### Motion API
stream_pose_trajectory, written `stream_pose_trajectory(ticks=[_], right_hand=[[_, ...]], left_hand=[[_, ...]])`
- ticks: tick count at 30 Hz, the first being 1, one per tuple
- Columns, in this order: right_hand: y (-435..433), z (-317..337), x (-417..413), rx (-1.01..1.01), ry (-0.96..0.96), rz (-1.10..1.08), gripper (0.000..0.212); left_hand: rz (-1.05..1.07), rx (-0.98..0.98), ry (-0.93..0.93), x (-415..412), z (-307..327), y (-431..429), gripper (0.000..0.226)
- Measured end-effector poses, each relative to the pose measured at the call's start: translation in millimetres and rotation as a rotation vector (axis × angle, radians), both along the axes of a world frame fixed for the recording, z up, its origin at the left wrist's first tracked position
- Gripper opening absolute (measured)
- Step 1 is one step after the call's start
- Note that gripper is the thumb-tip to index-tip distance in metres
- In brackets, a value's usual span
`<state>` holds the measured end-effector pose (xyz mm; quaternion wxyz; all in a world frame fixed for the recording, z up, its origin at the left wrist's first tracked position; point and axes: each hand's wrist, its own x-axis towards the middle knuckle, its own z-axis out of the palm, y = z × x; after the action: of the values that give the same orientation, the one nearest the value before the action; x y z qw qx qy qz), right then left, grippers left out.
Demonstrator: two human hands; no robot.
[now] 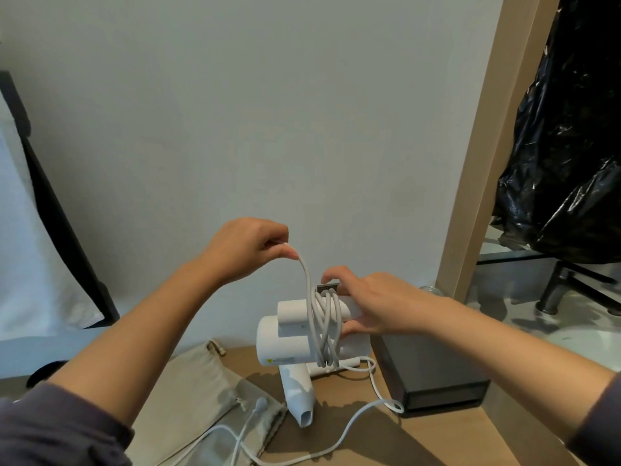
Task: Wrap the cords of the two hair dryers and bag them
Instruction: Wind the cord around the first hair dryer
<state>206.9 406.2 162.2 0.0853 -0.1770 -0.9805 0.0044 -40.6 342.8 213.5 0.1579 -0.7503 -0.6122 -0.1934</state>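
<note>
Head view: a folded hair dryer (pixel 304 334) is gripped above the table's far edge by the right hand (pixel 376 302), while its cord (pixel 307 280), rising leftward, is pinched by the left hand (pixel 250 248).

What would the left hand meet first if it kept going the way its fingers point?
Probably the right hand holding the folded dryer; the left hand points rightward with the cord. Depth is unclear; it might pass above.

White hair dryers (pixel 302 334) and pale grey cord (pixel 324 326) showing against beige bags (pixel 198 385), black box (pixel 433 375), tan tabletop (pixel 453 438).
</note>
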Motion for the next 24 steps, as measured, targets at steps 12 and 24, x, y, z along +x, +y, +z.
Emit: stream_pose_trajectory(ticks=[12, 24], right_hand=[[-5, -1, 4, -0.090, 0.050, 0.042, 0.065], [-19, 3, 4, -0.100, 0.058, 0.076, 0.060]], left_hand=[[-0.279, 0.221, -0.061, 22, 7, 3, 0.050], [-0.189, -0.148, -0.358, 10, -19, 16, 0.041]])
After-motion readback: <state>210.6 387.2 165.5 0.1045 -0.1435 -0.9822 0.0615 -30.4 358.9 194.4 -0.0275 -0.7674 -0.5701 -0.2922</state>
